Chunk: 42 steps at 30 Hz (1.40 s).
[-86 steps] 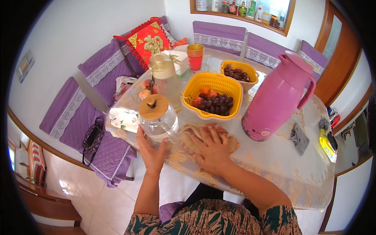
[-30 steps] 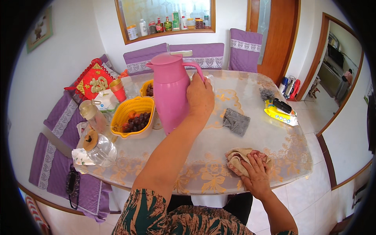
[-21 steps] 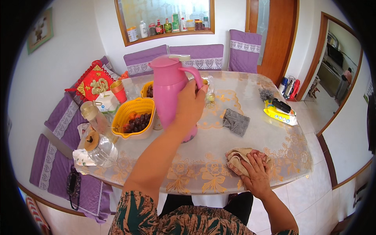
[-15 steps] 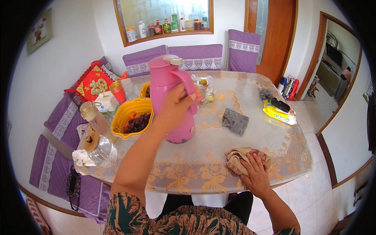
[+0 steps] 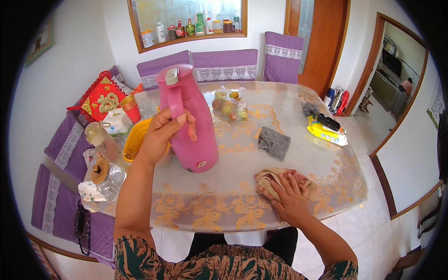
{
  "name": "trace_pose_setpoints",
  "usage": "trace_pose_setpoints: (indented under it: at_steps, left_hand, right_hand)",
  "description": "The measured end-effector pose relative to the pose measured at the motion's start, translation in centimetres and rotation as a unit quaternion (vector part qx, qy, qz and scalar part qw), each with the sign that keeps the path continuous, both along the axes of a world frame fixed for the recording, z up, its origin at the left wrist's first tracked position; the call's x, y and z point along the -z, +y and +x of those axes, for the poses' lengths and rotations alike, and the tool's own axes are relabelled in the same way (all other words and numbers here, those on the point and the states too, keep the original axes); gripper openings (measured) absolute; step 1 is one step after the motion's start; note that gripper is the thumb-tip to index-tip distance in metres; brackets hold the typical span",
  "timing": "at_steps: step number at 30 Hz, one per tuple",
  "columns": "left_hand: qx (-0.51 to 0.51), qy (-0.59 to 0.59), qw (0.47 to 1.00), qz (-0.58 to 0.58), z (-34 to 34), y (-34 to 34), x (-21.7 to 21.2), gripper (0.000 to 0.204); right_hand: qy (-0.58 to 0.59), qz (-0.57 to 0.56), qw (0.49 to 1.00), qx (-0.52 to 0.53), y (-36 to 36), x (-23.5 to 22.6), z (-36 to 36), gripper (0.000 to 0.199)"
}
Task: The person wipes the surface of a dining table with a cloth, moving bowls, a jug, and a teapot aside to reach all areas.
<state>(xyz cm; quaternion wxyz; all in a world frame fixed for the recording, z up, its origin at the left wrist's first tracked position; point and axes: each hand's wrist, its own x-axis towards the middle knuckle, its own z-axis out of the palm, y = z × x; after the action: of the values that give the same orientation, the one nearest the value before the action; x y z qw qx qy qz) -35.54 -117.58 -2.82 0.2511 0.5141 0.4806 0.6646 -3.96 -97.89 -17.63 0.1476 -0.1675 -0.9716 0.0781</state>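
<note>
A pink thermos jug [image 5: 198,126] with a pale lid lever leans slightly in my left hand [image 5: 163,133], whose fingers wrap round its handle. Whether the jug's base touches the table cannot be made out. On the near right of the table, my right hand [image 5: 290,200] lies with fingers stretched over a crumpled beige and red cloth [image 5: 265,183], pressing it to the tabletop. Beyond that cloth lies a folded grey cloth [image 5: 274,143]. The jug and my left hand partly hide a yellow basket [image 5: 136,140].
A table [image 5: 233,179] under a clear patterned cover fills the middle. At left stand a glass teapot [image 5: 109,179], a plastic pitcher [image 5: 100,140] and red paper cups [image 5: 130,108]. Fruit in a clear bag [image 5: 228,103] lies at the back, a yellow wipes pack [image 5: 326,132] at right.
My left hand has swung the jug round, so its handle now faces left and the base tilts right. The bagged fruit shows more. My right hand and the cloth have shifted slightly left.
</note>
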Motion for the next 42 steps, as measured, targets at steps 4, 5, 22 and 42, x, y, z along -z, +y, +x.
trace_pose_setpoints:
  at_steps: [4,5,22,42]
  left_hand:
    - [-0.150,0.006,0.989,0.009,2.1,-0.6,0.3,0.023]
    - [-0.224,0.009,0.974,0.039,3.6,-0.7,0.7,0.024]
    - [-0.523,0.378,0.750,-0.145,11.4,-10.7,16.6,0.042]
    - [-0.490,0.343,0.782,-0.176,11.8,-9.6,15.5,0.030]
  right_hand:
    - [0.032,0.010,0.999,-0.036,-0.7,1.2,-4.1,0.055]
    - [0.049,0.013,0.998,-0.036,-0.8,1.4,-5.2,0.054]
    - [-0.021,-0.010,0.989,0.146,11.1,2.0,-18.3,0.054]
    - [0.079,-0.001,0.994,-0.076,3.6,2.5,-24.3,0.051]
